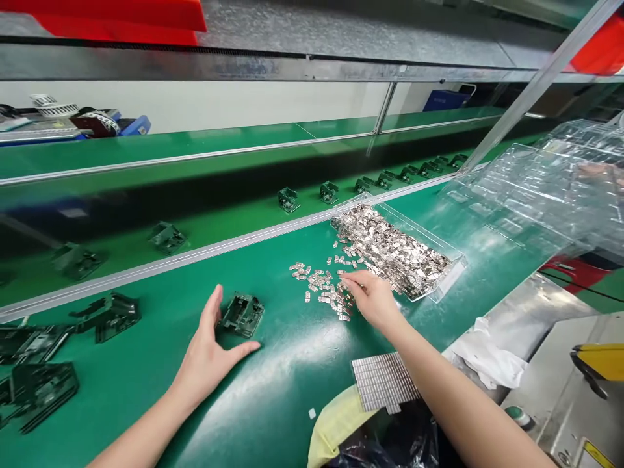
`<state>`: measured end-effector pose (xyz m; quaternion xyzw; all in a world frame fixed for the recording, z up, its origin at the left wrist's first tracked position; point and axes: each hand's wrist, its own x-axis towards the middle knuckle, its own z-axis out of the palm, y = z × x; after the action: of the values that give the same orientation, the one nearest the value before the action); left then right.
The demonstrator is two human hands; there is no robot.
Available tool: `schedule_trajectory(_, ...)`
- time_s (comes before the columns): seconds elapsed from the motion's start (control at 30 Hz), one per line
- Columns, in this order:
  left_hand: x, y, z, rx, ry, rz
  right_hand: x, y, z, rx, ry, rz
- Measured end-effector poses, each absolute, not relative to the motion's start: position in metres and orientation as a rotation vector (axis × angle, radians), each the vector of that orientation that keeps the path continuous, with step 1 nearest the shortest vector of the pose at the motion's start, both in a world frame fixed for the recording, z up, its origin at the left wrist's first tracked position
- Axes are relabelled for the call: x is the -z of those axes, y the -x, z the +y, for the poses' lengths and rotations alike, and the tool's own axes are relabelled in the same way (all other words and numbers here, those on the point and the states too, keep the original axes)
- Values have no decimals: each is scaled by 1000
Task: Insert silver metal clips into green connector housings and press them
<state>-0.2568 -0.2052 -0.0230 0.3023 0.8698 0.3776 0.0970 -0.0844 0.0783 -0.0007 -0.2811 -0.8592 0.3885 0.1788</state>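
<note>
My left hand is spread on the green bench, thumb and fingers apart around a small green circuit board assembly. Its fingers look close beside the assembly, not closed on it. Over a loose scatter of small silvery metal pieces, my right hand has thumb and forefinger pinched together. One small metal piece seems to be at those fingertips. Behind that hand, a clear plastic tray lies tilted, heaped with many more such pieces, some spilling onto the bench.
More circuit board assemblies sit at the left. Others line the conveyor belt behind a metal rail. Clear trays are stacked at right. A sheet of grey metal blocks lies near a yellow-edged bag in front.
</note>
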Motion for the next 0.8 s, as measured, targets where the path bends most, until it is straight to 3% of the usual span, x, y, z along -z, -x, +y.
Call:
schedule_trajectory(0.2,14,298,-221,-733,-1326,2333,-20,47,47,-1850,724,-1882)
schedule_trajectory(0.3,18,302,-209,-783,-1389,2293,-28,31,22,-2174,694,-1479)
schedule_trajectory(0.4,19,274,-191,-1199,-1265,2237,-33,16,1,-2071,721,-1467)
schedule_trajectory(0.53,7,197,-166,-1642,-916,1745,-35,-6,-23,-1851,833,-1475)
schedule_trajectory(0.8,-14,99,-142,-1539,-882,1200,-31,-52,-63,-1404,839,-1701)
